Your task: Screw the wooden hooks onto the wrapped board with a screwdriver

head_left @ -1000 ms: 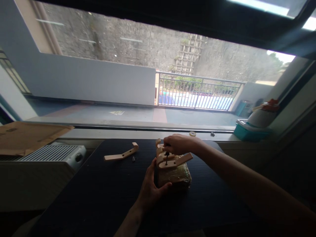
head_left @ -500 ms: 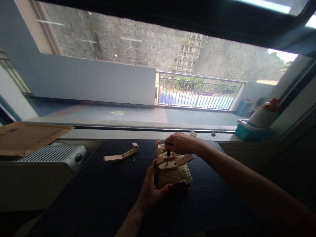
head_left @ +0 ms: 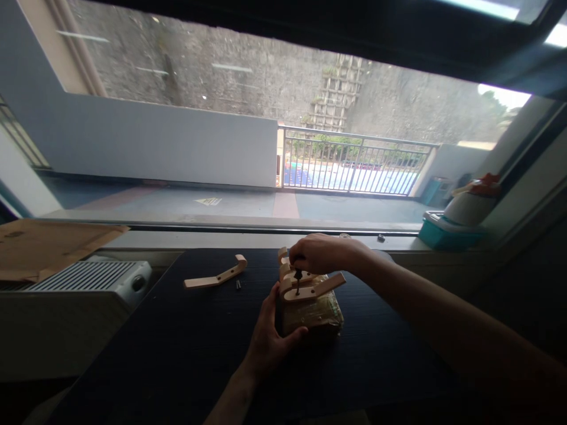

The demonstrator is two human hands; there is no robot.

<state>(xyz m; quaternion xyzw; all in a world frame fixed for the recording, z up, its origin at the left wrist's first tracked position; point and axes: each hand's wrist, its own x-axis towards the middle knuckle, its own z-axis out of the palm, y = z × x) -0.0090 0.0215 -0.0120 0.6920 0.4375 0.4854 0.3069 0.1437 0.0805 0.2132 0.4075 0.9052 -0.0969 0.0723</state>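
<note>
The pale, bent wooden hook with a curled end (head_left: 305, 294) lies atop a yellowish-brown block wrapped in clear film (head_left: 321, 316), nearest us in a row of three. Our right hand (head_left: 314, 252) is clenched around a slim, dark screwdriver (head_left: 298, 275) (its handle is hidden inside our fist), with the tip at the hole by the hook's curl. Our left hand (head_left: 271, 336) grips the block, fingers along its left side, thumb on the near face.

Behind, a second pale wooden hook (head_left: 308, 277) and a third pale wooden hook (head_left: 282, 254) sit partly covered by our right hand; we cannot tell how firmly they are fixed.

We judge the work well along but unfinished: three hooks are on the block, and the nearest looks mid-fastening. A loose pale wooden hook (head_left: 217, 279) lies off to the left on the black tabletop (head_left: 177, 342), with small metal screws (head_left: 238, 284) near it, seemingly unused.

Farther out, a ribbed white radiator (head_left: 133, 282) stands left of us under flat brown cardboard (head_left: 57, 245), and a lidded teal box (head_left: 443, 232) sits on the pale windowsill (head_left: 155, 240) at right.
</note>
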